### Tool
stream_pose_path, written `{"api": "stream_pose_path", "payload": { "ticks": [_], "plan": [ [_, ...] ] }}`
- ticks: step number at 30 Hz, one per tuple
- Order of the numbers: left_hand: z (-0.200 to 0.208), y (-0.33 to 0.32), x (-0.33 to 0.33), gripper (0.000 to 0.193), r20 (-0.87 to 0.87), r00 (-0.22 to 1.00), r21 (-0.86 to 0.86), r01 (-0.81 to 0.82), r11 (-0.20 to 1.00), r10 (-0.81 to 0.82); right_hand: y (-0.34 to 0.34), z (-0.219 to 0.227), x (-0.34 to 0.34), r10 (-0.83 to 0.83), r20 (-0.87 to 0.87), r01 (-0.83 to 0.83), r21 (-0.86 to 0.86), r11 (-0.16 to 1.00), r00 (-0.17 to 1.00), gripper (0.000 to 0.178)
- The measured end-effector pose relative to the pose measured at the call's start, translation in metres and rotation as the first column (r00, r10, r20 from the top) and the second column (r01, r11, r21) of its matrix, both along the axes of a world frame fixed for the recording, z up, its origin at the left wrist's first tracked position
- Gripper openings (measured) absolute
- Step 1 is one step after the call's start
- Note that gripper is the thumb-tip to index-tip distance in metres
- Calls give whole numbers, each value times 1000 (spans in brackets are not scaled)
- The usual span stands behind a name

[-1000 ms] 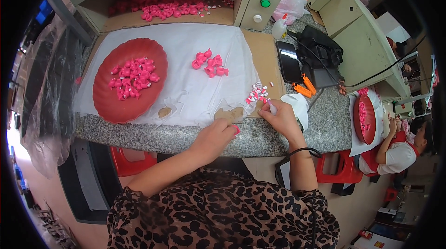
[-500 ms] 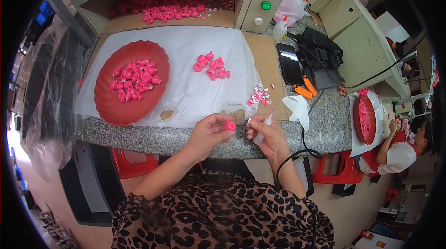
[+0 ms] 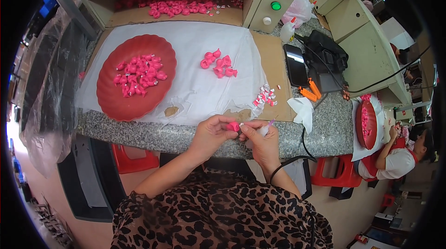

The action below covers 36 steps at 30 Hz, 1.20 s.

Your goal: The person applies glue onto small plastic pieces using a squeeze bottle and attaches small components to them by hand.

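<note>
Pinched in the fingers of my left hand [image 3: 210,134] is a small pink moulded piece [image 3: 233,126]. My right hand [image 3: 263,141] meets it from the other side, pressing a tiny white piece [image 3: 241,126] against it with thumb and forefinger. That same hand also keeps a small glue bottle [image 3: 263,131] with a thin purple tip in its grip. Just beyond lies a pile of small white-and-pink bits [image 3: 265,95]. Several loose pink pieces [image 3: 219,63] sit on the white paper [image 3: 195,95]. A red scalloped dish [image 3: 111,105] holds many pink pieces with white parts.
At the back, an open box-like machine [image 3: 253,5] contains heaps of pink pieces. To the right are a phone [image 3: 296,65], orange clips [image 3: 307,94], a white tissue [image 3: 303,112], a black bag [image 3: 327,51] and a bottle [image 3: 287,30]. A co-worker [image 3: 399,160] sits at far right.
My hands have come together, bringing the white piece from my right fingers onto the pink one. The view has shifted slightly, so the table appears a little further right.
</note>
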<state>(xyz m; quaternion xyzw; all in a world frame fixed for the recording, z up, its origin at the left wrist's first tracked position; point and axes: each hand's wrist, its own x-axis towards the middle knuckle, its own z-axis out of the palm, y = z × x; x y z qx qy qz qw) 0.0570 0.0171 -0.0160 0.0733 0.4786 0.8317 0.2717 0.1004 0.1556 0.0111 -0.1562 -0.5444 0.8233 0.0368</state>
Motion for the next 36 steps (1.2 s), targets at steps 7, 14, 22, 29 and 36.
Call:
{"api": "stream_pose_path", "payload": {
  "ticks": [7, 14, 22, 29, 36],
  "plan": [
    [4, 1, 2, 23, -62, 998, -37, -24, 999, 21, -1, -6, 1, 28, -33, -25, 73, 997, 999, 9],
    [-2, -2, 3, 19, -73, 997, -59, -30, 998, 26, 0, -3, 1, 49, -26, -44, 161, 986, 998, 8],
    [0, -2, 2, 17, -18, 1000, -31, -26, 999, 26, 4, -3, -4, 153, 91, -151, -30, 988, 984, 16],
    [7, -4, -1, 18, -27, 1000, -41, 5, 999, -6, -1, 5, -4, 183, 151, -151, -201, 968, 971, 22],
    [5, -1, -6, 23, -366, 931, -222, -109, 969, 21, -1, 2, -4, 204, 101, -166, -295, 941, 974, 19]
  ]
}}
